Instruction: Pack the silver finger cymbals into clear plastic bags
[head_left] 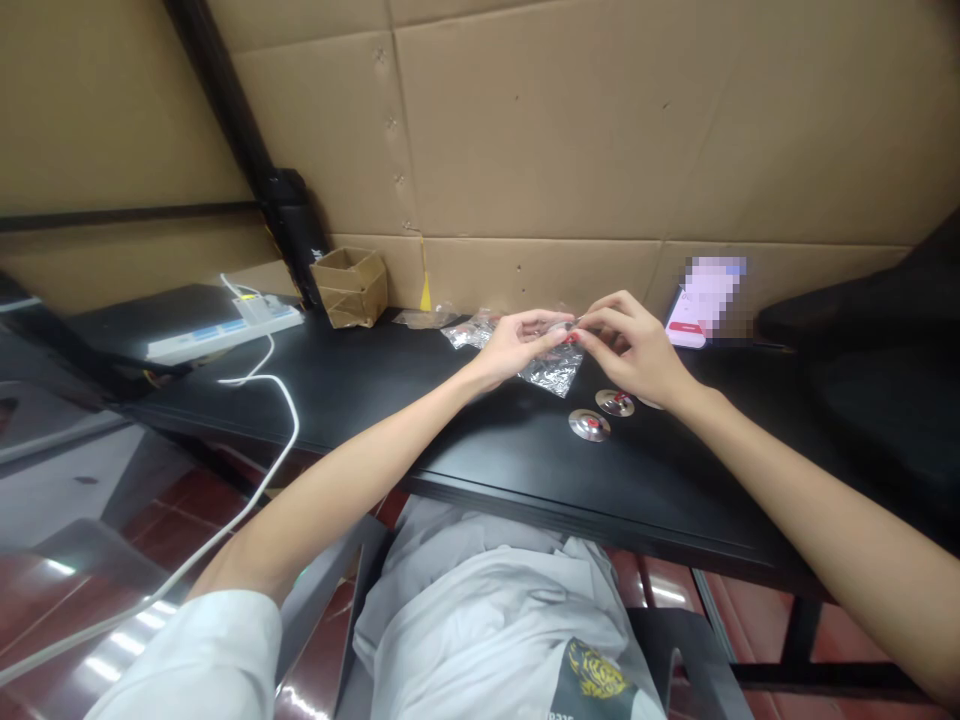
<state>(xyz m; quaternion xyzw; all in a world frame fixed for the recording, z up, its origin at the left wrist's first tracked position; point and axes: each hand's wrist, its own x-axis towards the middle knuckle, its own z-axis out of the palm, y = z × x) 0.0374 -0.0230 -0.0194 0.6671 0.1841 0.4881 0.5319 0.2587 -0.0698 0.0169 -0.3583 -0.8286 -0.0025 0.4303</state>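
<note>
The clearest mark in view is a gold emblem on a dark panel of the person's white shirt (480, 640), with a line of small print at its lower edge too cut off to read. The blue markings on the white power strip (225, 335) are too small to make out, and the screen of the phone (694, 315) by the cardboard wall (525, 130) is pixelated apart from a red bar. Above the black surface (337, 405), the left hand (521, 343) and right hand (630, 345) meet, each grip closed in a fingertip pinch on a tiny shiny piece (571, 327), with a touch of red at its end; its shape is hard to tell. A crinkled clear plastic bag (551, 370) lies just beneath the hands, and a second bag (469, 333) lies to their left. Two round, dished metal discs (589, 425) with red centres sit side by side, near the right hand. Farther left stands a small open cardboard box (349, 288), and a white cable (285, 420) runs from the power strip over the surface's edge.
</note>
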